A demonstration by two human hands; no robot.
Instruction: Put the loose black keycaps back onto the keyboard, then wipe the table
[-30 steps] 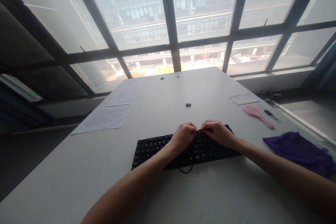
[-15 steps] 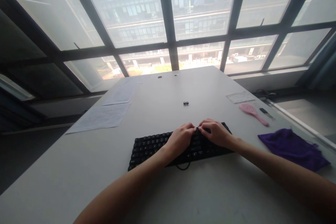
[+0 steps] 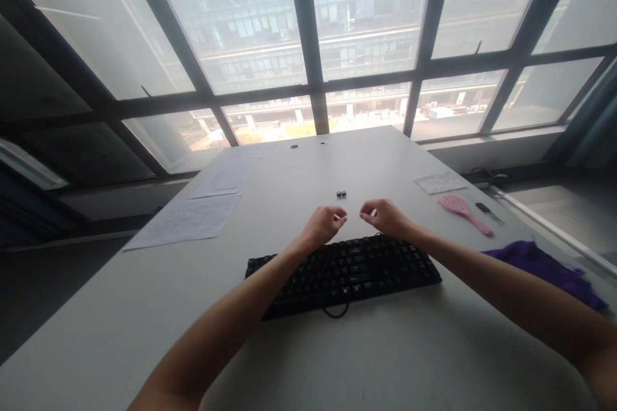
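A black keyboard [image 3: 347,270] lies on the white table [image 3: 385,347] in front of me, with a loop of its cable at the near edge. Both hands hover just above its far edge. My left hand [image 3: 324,223] has its fingers curled and its thumb pinched to the forefinger. My right hand [image 3: 384,216] faces it a few centimetres away, pinched the same way. Nothing shows between either pair of fingertips; anything tiny there is too small to tell. Two small black keycaps [image 3: 341,194] lie on the table just beyond the hands.
A pink hairbrush [image 3: 463,212], a small dark tool [image 3: 484,210] and a clear packet [image 3: 440,182] lie at the right. A purple cloth [image 3: 544,266] sits near the right edge. Paper sheets [image 3: 186,218] lie at the left. Large windows [image 3: 308,32] stand behind the table.
Both hands have lifted off the keyboard's keys and moved away from me, past its far edge, and drawn slightly apart. The keyboard has stayed in place.
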